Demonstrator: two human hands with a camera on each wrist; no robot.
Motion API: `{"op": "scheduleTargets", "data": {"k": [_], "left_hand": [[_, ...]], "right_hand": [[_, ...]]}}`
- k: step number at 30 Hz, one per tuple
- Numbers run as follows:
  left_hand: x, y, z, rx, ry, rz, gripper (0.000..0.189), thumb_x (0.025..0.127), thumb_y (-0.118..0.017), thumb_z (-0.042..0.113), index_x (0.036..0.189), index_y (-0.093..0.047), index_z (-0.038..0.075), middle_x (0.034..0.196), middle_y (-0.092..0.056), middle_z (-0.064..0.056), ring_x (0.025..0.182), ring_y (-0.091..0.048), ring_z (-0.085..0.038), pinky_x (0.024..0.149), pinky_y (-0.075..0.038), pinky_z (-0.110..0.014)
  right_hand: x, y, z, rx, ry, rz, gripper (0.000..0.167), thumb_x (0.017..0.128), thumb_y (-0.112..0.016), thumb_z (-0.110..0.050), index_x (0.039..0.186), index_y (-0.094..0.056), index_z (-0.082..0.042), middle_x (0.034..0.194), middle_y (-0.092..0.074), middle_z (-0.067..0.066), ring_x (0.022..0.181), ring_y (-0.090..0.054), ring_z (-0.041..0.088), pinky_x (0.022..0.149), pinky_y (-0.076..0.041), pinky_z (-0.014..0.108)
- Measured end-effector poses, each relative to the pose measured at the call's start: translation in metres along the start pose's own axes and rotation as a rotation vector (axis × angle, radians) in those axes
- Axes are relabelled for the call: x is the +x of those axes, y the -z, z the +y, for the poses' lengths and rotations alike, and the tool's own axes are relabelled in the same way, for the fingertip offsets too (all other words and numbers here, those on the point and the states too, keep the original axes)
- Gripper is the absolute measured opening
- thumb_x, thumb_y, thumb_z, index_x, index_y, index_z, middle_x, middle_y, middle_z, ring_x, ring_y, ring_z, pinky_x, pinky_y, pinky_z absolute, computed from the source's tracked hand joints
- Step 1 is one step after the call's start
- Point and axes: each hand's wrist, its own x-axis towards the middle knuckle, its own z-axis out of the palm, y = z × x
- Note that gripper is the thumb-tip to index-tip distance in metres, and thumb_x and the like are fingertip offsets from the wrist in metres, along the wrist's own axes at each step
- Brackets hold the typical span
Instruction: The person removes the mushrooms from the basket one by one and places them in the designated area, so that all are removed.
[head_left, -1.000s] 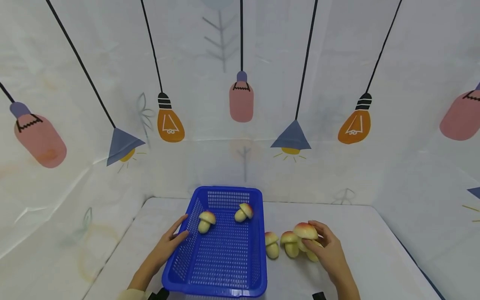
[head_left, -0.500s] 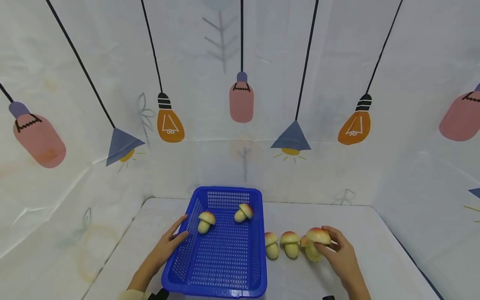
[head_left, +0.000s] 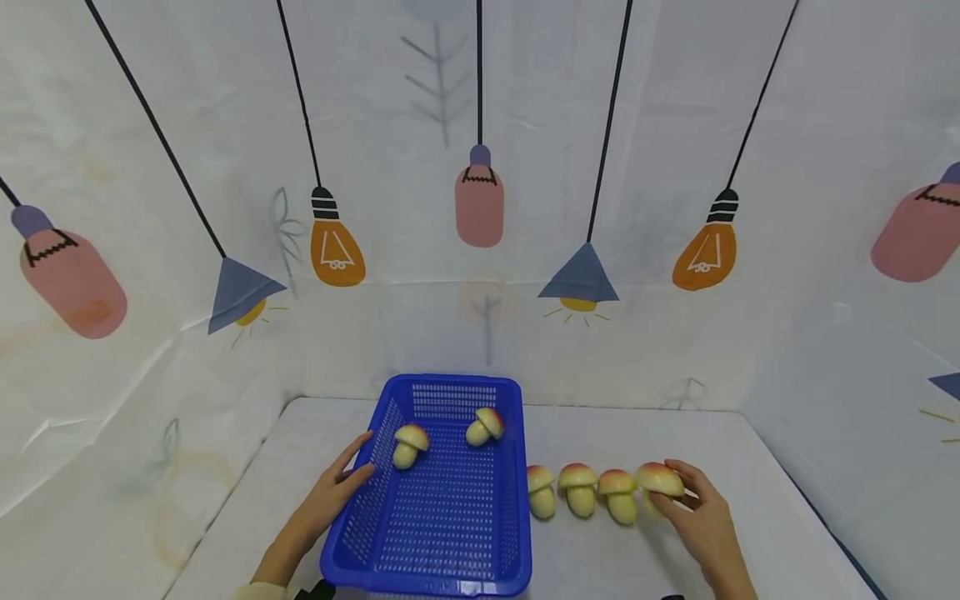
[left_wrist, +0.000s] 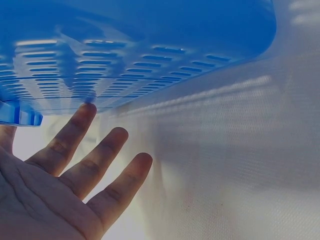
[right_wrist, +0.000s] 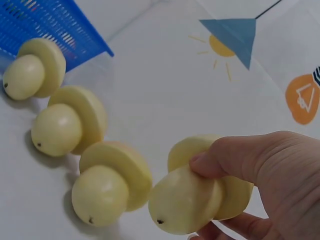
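Observation:
My right hand (head_left: 703, 518) pinches a toy mushroom (head_left: 660, 477) with a red-tinged cream cap, at the right end of a row. In the right wrist view the thumb lies across the held mushroom's pale stem (right_wrist: 182, 202). To its left, three similar mushrooms stand beside the basket: one nearest (head_left: 620, 497), one in the middle (head_left: 578, 490) and one by the basket wall (head_left: 541, 492). My left hand (head_left: 330, 498) rests against the left side of the blue plastic basket (head_left: 438, 533); its fingers look straight in the left wrist view, one fingertip at the slotted wall (left_wrist: 150, 57).
Inside the basket, toward its far end, lie two more mushrooms, one at left (head_left: 409, 446) and one at right (head_left: 485, 426). Behind the white table (head_left: 750, 475) hangs a pale sheet (head_left: 420, 333) printed with lamps and bulbs.
My right hand has moved the held mushroom rightward and lower, from over the row to its right end, uncovering the mushroom behind it. Left hand and basket keep their places.

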Motion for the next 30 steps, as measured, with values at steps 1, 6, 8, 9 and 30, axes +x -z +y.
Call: {"op": "scheduleTargets", "data": {"k": [1,6,8,9,30], "left_hand": [[0.0,0.0,0.0,-0.007,0.008,0.006,0.064,0.104,-0.059,0.039,0.162,-0.032,0.033,0.149,-0.05,-0.03,0.108,-0.068,-0.029,0.081,-0.059,-0.043],[0.001,0.001,0.0,-0.007,0.007,0.002,0.064,0.104,-0.058,0.039,0.162,-0.031,0.031,0.149,-0.049,-0.031,0.106,-0.068,-0.029,0.08,-0.059,-0.043],[0.001,0.001,0.0,-0.007,0.009,0.001,0.064,0.104,-0.058,0.039,0.162,-0.031,0.031,0.147,-0.05,-0.031,0.105,-0.068,-0.028,0.08,-0.059,-0.042],[0.0,0.001,0.0,-0.014,0.015,0.004,0.064,0.104,-0.059,0.039,0.162,-0.032,0.033,0.146,-0.051,-0.03,0.104,-0.068,-0.028,0.079,-0.059,-0.042],[-0.001,0.001,-0.002,-0.02,-0.006,0.001,0.062,0.105,-0.057,0.037,0.162,-0.032,0.032,0.146,-0.052,-0.03,0.105,-0.068,-0.028,0.08,-0.058,-0.042]], "right_hand": [[0.0,0.001,0.002,-0.002,-0.006,-0.009,0.063,0.091,-0.081,-0.024,0.144,-0.052,-0.004,0.134,-0.061,0.011,0.09,-0.053,-0.016,0.075,-0.054,0.02],[0.001,0.007,0.008,0.0,-0.045,-0.045,0.068,0.093,-0.079,-0.027,0.148,-0.046,-0.004,0.147,-0.05,0.028,0.089,-0.052,-0.017,0.074,-0.054,0.021],[0.001,0.008,0.01,-0.001,-0.056,-0.047,0.069,0.093,-0.079,-0.027,0.148,-0.046,-0.004,0.147,-0.05,0.029,0.088,-0.052,-0.018,0.074,-0.054,0.02],[0.001,0.009,0.01,-0.002,-0.061,-0.044,0.069,0.092,-0.079,-0.027,0.148,-0.046,-0.004,0.147,-0.05,0.029,0.088,-0.052,-0.018,0.074,-0.054,0.02],[0.011,0.008,0.025,-0.069,-0.068,-0.075,0.069,0.092,-0.079,-0.029,0.147,-0.048,-0.002,0.144,-0.052,0.034,0.116,-0.065,0.044,0.072,-0.054,0.022]]}}
